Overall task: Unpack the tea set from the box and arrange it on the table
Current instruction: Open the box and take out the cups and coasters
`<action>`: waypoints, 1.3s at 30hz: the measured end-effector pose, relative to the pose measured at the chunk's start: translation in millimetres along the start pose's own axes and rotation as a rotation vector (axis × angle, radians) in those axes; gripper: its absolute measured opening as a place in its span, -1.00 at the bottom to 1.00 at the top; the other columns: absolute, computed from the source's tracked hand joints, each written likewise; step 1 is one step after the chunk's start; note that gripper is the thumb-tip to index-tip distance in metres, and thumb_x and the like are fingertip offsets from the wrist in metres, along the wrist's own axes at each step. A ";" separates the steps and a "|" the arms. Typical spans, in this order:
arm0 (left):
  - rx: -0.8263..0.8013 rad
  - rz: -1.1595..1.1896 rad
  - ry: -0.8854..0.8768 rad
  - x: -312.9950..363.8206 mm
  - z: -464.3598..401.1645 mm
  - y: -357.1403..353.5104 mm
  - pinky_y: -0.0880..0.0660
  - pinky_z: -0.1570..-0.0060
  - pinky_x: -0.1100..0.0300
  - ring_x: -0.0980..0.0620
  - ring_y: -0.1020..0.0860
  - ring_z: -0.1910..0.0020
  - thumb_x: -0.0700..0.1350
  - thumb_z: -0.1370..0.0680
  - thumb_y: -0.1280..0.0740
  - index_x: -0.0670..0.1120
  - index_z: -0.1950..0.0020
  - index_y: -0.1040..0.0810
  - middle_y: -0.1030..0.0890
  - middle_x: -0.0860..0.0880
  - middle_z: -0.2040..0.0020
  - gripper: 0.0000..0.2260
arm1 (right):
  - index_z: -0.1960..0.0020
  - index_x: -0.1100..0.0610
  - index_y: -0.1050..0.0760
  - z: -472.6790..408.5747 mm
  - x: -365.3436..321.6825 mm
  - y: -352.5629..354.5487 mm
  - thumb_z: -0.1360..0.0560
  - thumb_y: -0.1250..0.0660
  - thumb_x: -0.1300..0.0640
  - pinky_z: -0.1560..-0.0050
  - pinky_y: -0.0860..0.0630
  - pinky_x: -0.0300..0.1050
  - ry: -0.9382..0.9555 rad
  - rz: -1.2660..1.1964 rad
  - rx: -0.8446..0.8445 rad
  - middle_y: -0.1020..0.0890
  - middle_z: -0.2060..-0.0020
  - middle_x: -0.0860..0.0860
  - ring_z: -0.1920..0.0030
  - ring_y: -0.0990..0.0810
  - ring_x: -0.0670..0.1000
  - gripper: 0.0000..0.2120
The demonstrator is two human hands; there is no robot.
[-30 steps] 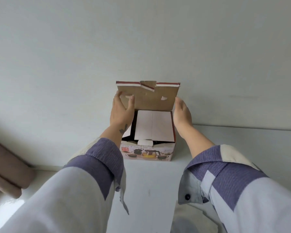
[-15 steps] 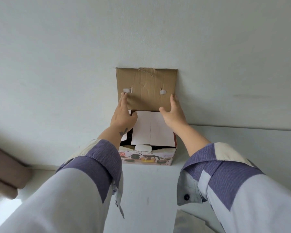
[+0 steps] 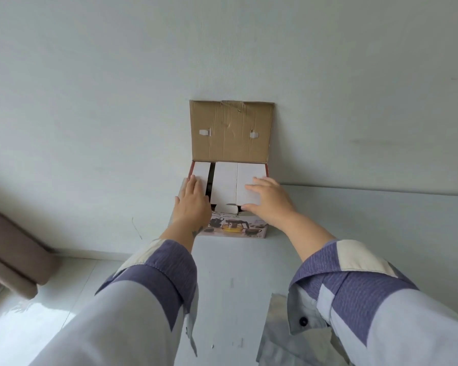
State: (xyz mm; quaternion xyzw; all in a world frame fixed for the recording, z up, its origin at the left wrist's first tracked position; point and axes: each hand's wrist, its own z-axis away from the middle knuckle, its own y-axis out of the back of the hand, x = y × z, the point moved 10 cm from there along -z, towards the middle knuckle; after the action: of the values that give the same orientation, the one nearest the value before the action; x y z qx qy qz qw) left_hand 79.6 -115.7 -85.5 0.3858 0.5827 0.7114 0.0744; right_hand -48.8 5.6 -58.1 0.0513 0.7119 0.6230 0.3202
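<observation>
The tea set box (image 3: 236, 229) stands on the white table (image 3: 230, 281) against the wall, its printed front side towards me. Its brown cardboard lid (image 3: 230, 130) is folded fully back and leans on the wall. Inside, white cardboard inserts (image 3: 226, 180) cover the contents, with a dark gap between a narrow left piece and a wider right piece. My left hand (image 3: 192, 202) lies flat with straight fingers on the left insert. My right hand (image 3: 266, 200) rests on the right insert, thumb at its near edge. No tea ware is visible.
A pale wall (image 3: 222, 48) rises directly behind the box. A brown upholstered piece (image 3: 8, 254) sits at the lower left beside the table. A crumpled clear plastic sheet (image 3: 288, 336) lies on the table near my right sleeve.
The lid went from half raised to fully back against the wall. Both hands let go of it and came down onto the white inserts inside the box.
</observation>
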 end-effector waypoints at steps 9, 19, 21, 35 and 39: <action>-0.021 -0.103 -0.017 -3.5 4.9 -6.2 0.09 -0.50 -0.03 0.03 0.24 -0.53 -0.16 -0.65 0.02 -0.16 -0.55 0.18 0.20 -0.02 -0.57 -0.48 | -0.25 0.19 -0.48 22.4 -32.4 14.3 -0.61 -0.17 0.06 -0.06 -0.56 -0.02 0.201 0.201 0.232 -0.58 -0.20 0.09 -0.21 -0.54 0.08 -0.70; -0.025 -0.141 -0.002 -0.7 5.8 -5.7 0.07 -0.49 -0.09 0.00 0.24 -0.53 -0.17 -0.64 -0.04 -0.18 -0.56 0.17 0.20 -0.04 -0.57 -0.44 | -0.01 0.22 -0.40 66.0 87.3 -1.4 -0.65 -0.01 0.11 0.07 -0.57 0.04 -0.712 -0.914 0.584 -0.62 0.12 0.25 0.10 -0.64 0.21 -0.75; -0.021 -0.141 -0.005 -1.1 5.4 -6.5 0.07 -0.50 -0.09 0.00 0.25 -0.53 -0.19 -0.64 -0.04 -0.17 -0.56 0.18 0.20 -0.03 -0.57 -0.44 | 0.12 0.18 -0.40 70.6 94.5 -26.1 -0.66 -0.01 0.05 0.30 -0.59 -0.05 -0.857 -1.136 0.485 -0.57 0.37 0.15 0.40 -0.56 0.09 -0.68; 0.019 -0.100 -0.050 1.9 4.0 6.6 0.02 -0.49 0.10 -0.04 0.06 -0.55 -0.09 -0.66 -0.04 -0.21 -0.55 0.02 0.01 -0.09 -0.57 -0.50 | -0.11 0.11 -0.49 50.6 49.3 17.6 -0.57 -0.21 0.01 0.11 -0.40 -0.11 -0.531 -0.270 0.438 -0.54 -0.07 0.05 -0.11 -0.49 0.10 -0.78; 0.179 0.103 -0.003 1.1 14.8 35.3 -0.40 -0.23 -0.03 -0.14 -0.40 -0.31 -0.16 -0.65 -0.01 -0.09 -0.46 -0.21 -0.37 -0.12 -0.41 -0.64 | -0.34 0.10 -0.46 40.5 40.7 7.4 -0.59 -0.20 0.16 -0.08 -0.53 -0.07 -0.467 -0.276 0.392 -0.58 -0.23 0.08 -0.20 -0.56 0.11 -0.67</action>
State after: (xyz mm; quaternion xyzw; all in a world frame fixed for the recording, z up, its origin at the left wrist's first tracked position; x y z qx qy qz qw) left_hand 100.4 -114.5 -53.4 0.4213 0.6232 0.6589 0.0040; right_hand -62.3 61.0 -68.0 0.1564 0.7257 0.3963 0.5402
